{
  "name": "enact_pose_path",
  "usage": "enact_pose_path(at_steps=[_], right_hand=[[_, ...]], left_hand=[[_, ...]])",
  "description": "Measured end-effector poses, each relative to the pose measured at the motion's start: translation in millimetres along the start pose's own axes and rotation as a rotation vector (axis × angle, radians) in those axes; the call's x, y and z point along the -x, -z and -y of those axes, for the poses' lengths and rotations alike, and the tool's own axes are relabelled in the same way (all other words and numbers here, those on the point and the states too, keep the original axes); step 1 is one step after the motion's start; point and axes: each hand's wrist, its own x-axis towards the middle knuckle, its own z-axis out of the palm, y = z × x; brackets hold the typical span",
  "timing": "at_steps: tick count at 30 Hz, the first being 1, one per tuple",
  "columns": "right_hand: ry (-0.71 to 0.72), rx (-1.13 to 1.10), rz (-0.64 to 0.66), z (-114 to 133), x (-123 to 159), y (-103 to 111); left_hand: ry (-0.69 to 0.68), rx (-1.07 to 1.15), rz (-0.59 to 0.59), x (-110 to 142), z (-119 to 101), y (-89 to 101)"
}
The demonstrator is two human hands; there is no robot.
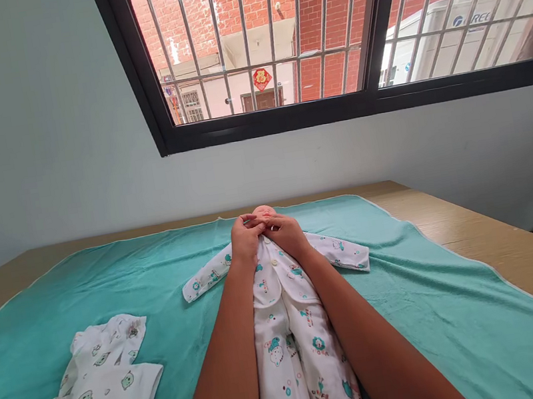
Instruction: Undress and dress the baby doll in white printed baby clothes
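Note:
A doll [264, 210] lies on its back on a teal cloth, its pinkish head mostly hidden behind my fingers. It wears a white printed baby shirt [269, 276] with buttons down the front and long sleeves spread to both sides. Matching white trousers [277, 366] stretch towards me between my forearms. At the neckline, my left hand [246, 235] and my right hand [286, 231] meet with fingertips closed together. Both appear to pinch the shirt's collar edges just below the head; the exact spot between the fingertips is covered.
The teal cloth [130, 268] covers most of a wooden table [457, 223]. Another white printed baby garment [102, 391] lies crumpled at the front left. Behind the table stand a pale wall [42, 127] and a dark-framed barred window [264, 122].

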Motion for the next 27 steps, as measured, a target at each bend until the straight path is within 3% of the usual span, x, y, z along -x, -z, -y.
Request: enact_pose_path(at_steps=[5,11,15,27], right_hand=[[-0.205,0.045,-0.035,-3,0,2],[-0.375,0.182,0.022,8,-9,5],[-0.442,0.286,0.072,15,-17,3],[-0.589,-0.097,0.044,2,-13,9]], left_hand=[[-0.040,-0.220,-0.156,-5,8,6.4],[-0.081,-0.473,0.019,-3,4,6.9],[-0.124,-0.545,0.053,-2,2,3.6],[-0.087,-0.452,0.035,1,-2,5.5]])
